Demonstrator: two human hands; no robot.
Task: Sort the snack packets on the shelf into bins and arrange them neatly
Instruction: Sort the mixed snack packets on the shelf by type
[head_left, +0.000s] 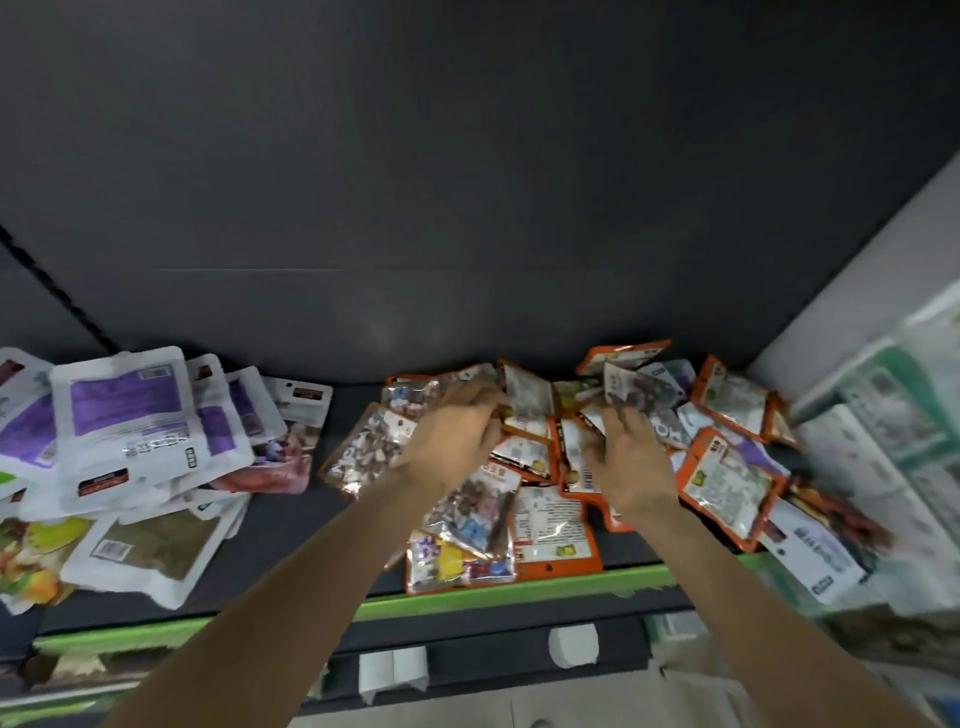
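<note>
Both bare forearms are reaching forward and slightly inward from the lower edge of view, wrists roughly level. The left hand (457, 436) is lying knuckles-up with its fingers curling downward at the tips. The right hand (626, 457) is also lying back-up, fingers bending forward; motion blur is hiding how its fingertips are closing.
</note>
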